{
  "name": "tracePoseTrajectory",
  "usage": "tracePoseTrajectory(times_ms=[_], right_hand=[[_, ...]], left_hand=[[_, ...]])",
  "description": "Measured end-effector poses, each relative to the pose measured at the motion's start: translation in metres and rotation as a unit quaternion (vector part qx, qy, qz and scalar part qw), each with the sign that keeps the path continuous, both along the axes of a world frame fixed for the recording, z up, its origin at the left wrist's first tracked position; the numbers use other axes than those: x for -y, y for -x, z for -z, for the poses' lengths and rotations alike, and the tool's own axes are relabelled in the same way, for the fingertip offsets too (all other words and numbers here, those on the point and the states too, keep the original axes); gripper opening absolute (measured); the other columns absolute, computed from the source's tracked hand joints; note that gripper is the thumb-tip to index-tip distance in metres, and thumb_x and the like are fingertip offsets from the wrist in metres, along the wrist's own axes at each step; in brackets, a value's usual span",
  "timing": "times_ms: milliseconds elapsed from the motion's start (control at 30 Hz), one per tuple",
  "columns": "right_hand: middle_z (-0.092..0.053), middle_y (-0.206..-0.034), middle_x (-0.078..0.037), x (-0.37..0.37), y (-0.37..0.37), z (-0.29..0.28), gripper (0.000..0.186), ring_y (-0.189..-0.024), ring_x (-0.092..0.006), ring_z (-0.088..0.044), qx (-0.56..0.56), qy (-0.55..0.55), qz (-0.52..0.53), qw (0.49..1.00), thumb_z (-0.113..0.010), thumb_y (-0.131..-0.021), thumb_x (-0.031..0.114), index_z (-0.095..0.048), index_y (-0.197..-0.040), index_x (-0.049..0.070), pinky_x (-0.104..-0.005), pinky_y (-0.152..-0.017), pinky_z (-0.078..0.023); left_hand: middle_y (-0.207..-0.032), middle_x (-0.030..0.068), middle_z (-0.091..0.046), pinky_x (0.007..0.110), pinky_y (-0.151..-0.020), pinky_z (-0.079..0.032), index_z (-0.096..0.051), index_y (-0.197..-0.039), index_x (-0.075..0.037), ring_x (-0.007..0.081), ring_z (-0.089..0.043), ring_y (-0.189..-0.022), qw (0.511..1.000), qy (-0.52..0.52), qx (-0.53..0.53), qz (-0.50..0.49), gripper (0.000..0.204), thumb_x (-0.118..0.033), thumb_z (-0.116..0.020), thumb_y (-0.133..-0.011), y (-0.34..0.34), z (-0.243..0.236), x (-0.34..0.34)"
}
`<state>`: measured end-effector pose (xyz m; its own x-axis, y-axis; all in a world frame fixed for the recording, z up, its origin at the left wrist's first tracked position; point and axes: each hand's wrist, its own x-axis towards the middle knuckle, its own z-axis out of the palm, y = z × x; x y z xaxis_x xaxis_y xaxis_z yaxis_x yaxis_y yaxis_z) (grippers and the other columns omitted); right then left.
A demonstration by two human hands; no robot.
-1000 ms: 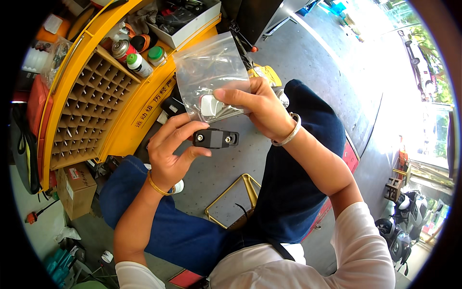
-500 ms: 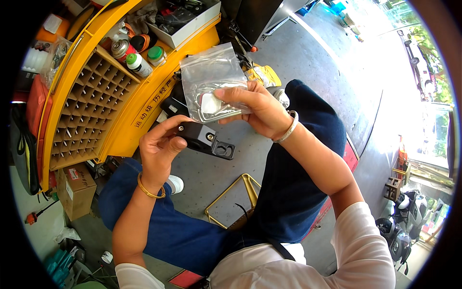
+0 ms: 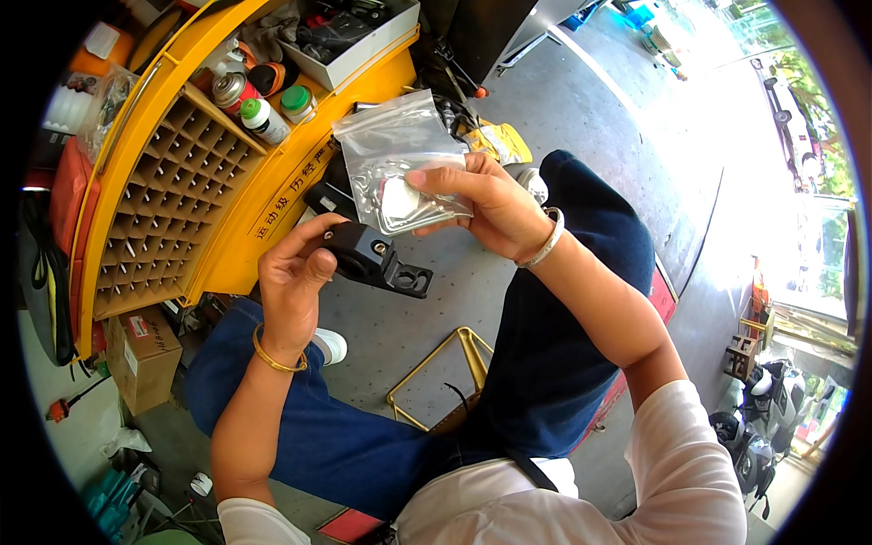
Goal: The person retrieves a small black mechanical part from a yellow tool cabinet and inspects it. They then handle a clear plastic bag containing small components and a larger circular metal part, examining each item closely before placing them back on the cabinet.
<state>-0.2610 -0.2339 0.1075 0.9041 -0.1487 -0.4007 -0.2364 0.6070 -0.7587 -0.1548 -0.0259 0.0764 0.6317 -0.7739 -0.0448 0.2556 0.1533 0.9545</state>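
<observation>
My left hand (image 3: 292,270) grips a black metal bracket (image 3: 365,257) between thumb and fingers. A bolt head shows on its upper face, and a flat tab with a cut-out sticks out to the right. Just above and right of it, my right hand (image 3: 468,191) pinches a clear zip bag (image 3: 392,145) with the thumb on its front. Inside the bag lie a white rounded piece (image 3: 400,198) and thin metal bits that I cannot make out. The bag's lower edge hangs close to the bracket's top; I cannot tell whether they touch.
On the left stands a yellow cabinet (image 3: 272,213) with a cardboard divider grid (image 3: 168,195). Spray cans (image 3: 263,120) and a green-lidded jar (image 3: 297,102) stand on it beside a white box (image 3: 363,45). A yellow metal frame (image 3: 472,354) lies on the floor between my legs.
The bracket in my left hand has shifted slightly left and tilted. The bag's upper end has swung a little left and down, while my right hand has barely moved.
</observation>
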Motion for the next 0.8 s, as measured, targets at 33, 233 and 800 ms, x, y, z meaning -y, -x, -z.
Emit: tracePoseTrajectory(times_ms=[33, 233, 800], right_hand=[[-0.066, -0.093, -0.005, -0.0001, 0.0002, -0.0001, 0.025, -0.082, -0.012, -0.063, -0.001, 0.0, 0.001, 1.0, -0.065, -0.08, 0.019, -0.064, -0.098, 0.002, -0.0283, -0.069, -0.054], [-0.066, -0.092, -0.007, 0.0004, 0.0004, -0.0002, 0.025, -0.082, -0.0133, -0.063, 0.015, 0.007, -0.003, 1.0, -0.065, -0.08, 0.018, -0.064, -0.098, 0.001, -0.0279, -0.069, -0.054], [-0.065, -0.094, -0.007, 0.0009, 0.0032, 0.0034, 0.022, -0.084, -0.0117, -0.061, 0.059, -0.04, 0.015, 0.997, -0.06, -0.081, 0.012, -0.063, -0.097, -0.003, -0.0259, -0.076, -0.049]], left_hand=[[-0.089, 0.0018, -0.062, 0.016, -0.067, -0.039, -0.058, -0.109, 0.002, 0.0052, -0.053, -0.079, 1.0, -0.003, 0.001, 0.0, 0.043, -0.029, -0.067, -0.08, -0.0003, 0.0001, -0.0001], [-0.091, 0.0027, -0.062, 0.019, -0.072, -0.041, -0.058, -0.109, 0.002, 0.0071, -0.054, -0.082, 1.0, 0.015, 0.005, -0.008, 0.043, -0.029, -0.067, -0.081, 0.0013, -0.0004, 0.0025], [-0.104, 0.0085, -0.059, 0.025, -0.079, -0.048, -0.05, -0.117, 0.006, 0.0122, -0.058, -0.091, 0.991, 0.08, -0.112, 0.008, 0.041, -0.026, -0.052, -0.091, -0.0035, 0.001, 0.0006]])
